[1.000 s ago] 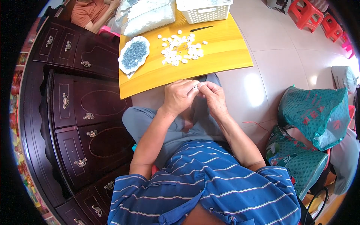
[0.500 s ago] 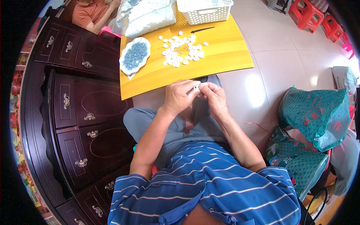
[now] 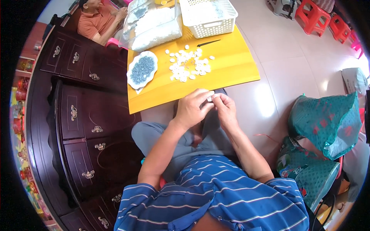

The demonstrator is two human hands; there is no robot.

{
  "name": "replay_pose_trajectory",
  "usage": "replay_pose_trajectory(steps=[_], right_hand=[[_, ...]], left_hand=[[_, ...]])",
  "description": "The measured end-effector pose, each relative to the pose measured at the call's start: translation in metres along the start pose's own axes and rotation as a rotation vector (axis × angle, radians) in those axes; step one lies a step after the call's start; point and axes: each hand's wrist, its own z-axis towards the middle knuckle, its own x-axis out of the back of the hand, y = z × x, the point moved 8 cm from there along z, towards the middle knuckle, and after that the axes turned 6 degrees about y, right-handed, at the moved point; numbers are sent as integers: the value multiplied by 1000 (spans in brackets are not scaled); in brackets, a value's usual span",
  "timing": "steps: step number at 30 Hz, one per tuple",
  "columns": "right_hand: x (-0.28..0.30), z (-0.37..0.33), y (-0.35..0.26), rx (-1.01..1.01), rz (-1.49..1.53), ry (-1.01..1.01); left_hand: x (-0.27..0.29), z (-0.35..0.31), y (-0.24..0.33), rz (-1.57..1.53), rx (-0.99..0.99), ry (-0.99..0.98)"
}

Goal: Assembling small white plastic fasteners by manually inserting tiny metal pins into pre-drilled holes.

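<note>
Just past the table's front edge, over my lap, my left hand pinches a small white plastic piece between thumb and fingers. My right hand meets it there, thumb and fingers closed at the piece; whether they also hold something tiny is hidden. On the yellow wooden table beyond, small round white pieces lie in a loose scatter. To their left sits a white scalloped dish heaped with small dark, screw-like metal parts.
A clear bin of white pieces and a white perforated basket stand at the table's back, near a thin black tool. Dark drawers flank my left, green bags my right. Another person sits at the far left.
The whole view has shifted a little, so the table and hands appear lower. My hands stay together, and the white piece appears slightly turned between my fingers.
</note>
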Motion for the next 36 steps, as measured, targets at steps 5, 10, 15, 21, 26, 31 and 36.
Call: replay_pose_trajectory(steps=[5,10,15,21,26,31,36], right_hand=[[0,1,7,-52,55,-38],[6,1,10,-140,101,120],[18,11,21,-124,204,115],[17,10,10,-134,245,113],[14,11,15,-150,243,92],[7,7,15,-163,207,67],[8,7,14,-150,188,56]], left_hand=[[-4,10,-8,42,13,27],[-23,32,-40,89,145,4],[-57,64,-53,193,127,39],[-46,59,-46,108,39,109],[-3,27,-76,290,183,182],[17,20,-92,324,113,269],[36,20,-121,402,134,303]])
